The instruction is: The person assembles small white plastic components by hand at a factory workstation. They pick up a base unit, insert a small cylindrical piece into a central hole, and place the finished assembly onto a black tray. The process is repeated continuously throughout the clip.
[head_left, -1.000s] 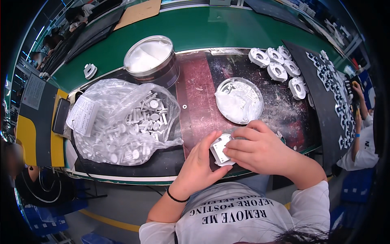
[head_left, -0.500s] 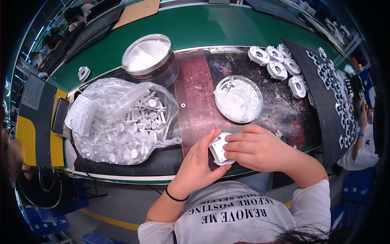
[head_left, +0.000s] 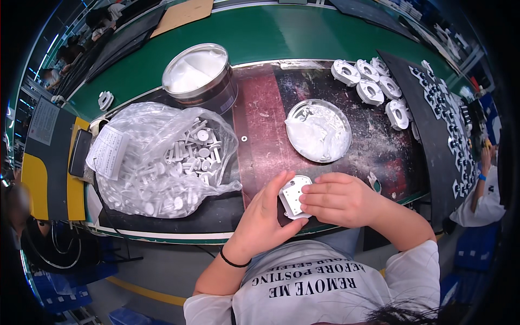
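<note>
I had the hard white housing with a flat, hole-dotted face (head_left: 294, 197) between my hands, over the near edge of the scuffed dark red and black worktop (head_left: 262, 105); whether it rested there or was lifted slightly, I could not tell. My left hand (head_left: 260, 214) was part-closed on it, fingers along its left side and thumb along its near edge, a cradle that probably steadied it and left the face turned up. My right hand (head_left: 344, 200) lay flatter, fingers close together, their tips on the right part of the face, likely bracing it from that side; my thumb was hidden, so I could not say whether it pinched anything.

Just beyond stood a round, shallow metal lid (head_left: 315, 111) with white paste, seemingly set within easy reach. To my left, a bulging clear plastic bag (head_left: 143, 119) of white stemmed pieces crowded the space, with a dark metal tin (head_left: 219, 97) behind. A small white ring (head_left: 244, 138) lay between bag and lid. At the far right, rounded white housings (head_left: 370, 92) sat clustered against a long black board (head_left: 428, 146), which walled off that side
</note>
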`<state>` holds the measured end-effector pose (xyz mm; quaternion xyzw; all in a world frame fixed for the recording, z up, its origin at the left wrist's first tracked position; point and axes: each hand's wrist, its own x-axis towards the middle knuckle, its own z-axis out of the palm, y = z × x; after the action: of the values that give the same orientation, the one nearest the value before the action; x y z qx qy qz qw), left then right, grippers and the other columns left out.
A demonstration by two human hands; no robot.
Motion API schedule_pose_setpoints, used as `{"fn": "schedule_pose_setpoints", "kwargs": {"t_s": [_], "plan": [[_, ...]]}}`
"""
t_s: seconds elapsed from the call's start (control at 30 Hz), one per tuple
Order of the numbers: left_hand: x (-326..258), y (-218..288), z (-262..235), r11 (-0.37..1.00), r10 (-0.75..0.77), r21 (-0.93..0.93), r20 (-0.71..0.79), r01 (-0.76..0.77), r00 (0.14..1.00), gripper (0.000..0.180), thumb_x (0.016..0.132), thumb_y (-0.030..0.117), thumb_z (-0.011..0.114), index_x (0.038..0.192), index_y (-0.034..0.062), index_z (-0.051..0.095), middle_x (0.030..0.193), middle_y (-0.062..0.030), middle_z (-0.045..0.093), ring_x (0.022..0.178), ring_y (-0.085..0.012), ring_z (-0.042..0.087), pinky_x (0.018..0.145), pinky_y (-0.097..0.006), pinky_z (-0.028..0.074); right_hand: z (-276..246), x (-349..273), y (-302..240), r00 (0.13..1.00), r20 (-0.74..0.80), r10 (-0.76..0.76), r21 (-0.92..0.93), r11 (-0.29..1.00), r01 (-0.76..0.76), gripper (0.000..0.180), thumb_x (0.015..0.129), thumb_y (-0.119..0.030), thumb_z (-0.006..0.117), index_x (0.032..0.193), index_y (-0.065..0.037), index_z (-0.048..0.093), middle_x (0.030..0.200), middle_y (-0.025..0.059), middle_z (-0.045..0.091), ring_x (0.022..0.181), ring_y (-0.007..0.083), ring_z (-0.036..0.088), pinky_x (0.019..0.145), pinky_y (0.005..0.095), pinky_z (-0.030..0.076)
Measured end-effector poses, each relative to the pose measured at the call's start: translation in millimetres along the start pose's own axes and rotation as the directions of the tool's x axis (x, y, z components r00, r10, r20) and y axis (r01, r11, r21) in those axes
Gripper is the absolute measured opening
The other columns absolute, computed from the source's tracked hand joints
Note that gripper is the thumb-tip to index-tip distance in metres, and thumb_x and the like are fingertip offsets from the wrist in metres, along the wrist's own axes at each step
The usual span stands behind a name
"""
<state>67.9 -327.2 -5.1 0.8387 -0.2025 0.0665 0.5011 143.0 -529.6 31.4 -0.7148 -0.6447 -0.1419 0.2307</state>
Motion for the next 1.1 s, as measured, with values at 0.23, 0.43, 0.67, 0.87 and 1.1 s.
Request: {"fn": "schedule_pose_setpoints", "kwargs": {"t_s": [0.23,0.43,0.67,0.87,1.1], "plan": [[-1,1,1,0.999,-0.021,-0.033,-0.006,0.021,1.0,0.097,0.067,0.01,0.077,0.14,0.0019,0.015,0.132,-0.0229,0.045,0.118,-0.0352,0.05,0.097,-0.04,0.041,4,-9,-3,0.994,-0.017,0.105,0.046,0.993,-0.104,0.026,0.07,-0.011,0.066,0.095,-0.009,0.067,0.105,0.0018,0.064,0.105,0.0169,0.06,0.091,0.0392,0.045],[-1,2,1,0.998,-0.04,-0.058,-0.03,0.038,0.999,0.093,0.066,0.015,0.077,0.139,-0.0007,0.022,0.132,-0.0229,0.044,0.121,-0.0375,0.046,0.1,-0.042,0.038,-2,-21,-13,0.944,-0.196,0.264,0.035,0.964,-0.262,0.027,0.065,-0.008,0.063,0.092,-0.013,0.068,0.096,-0.0012,0.064,0.096,0.0201,0.057,0.092,0.044,0.039],[-2,19,-13,0.991,-0.022,0.13,-0.101,0.035,0.995,0.077,0.068,0.013,0.074,0.133,-0.0003,0.034,0.125,-0.0223,0.049,0.116,-0.0373,0.048,0.097,-0.041,0.039,-1,-15,-21,0.914,-0.245,0.324,-0.049,0.937,-0.346,0.031,0.066,-0.017,0.065,0.097,-0.016,0.068,0.1,-0.0013,0.06,0.099,0.022,0.051,0.092,0.0435,0.034],[-9,16,-62,0.914,-0.042,0.37,-0.317,0.164,0.947,0.028,0.075,0.0,0.061,0.103,-0.0002,0.06,0.092,-0.0147,0.063,0.083,-0.0305,0.059,0.073,-0.038,0.047,19,-16,-26,0.92,-0.192,0.342,-0.068,0.931,-0.36,0.041,0.073,-0.042,0.064,0.106,-0.018,0.064,0.112,0.0013,0.052,0.109,0.0234,0.044,0.096,0.0447,0.028],[11,-3,-100,0.661,0.092,0.736,-0.275,0.147,0.957,0.02,0.077,0.002,0.061,0.097,0.0008,0.062,0.086,-0.0129,0.06,0.083,-0.0299,0.056,0.072,-0.038,0.046,24,-15,-27,0.914,-0.204,0.351,-0.083,0.924,-0.374,0.048,0.072,-0.05,0.065,0.107,-0.018,0.063,0.112,0.0032,0.051,0.111,0.0265,0.042,0.095,0.0457,0.028]]}}
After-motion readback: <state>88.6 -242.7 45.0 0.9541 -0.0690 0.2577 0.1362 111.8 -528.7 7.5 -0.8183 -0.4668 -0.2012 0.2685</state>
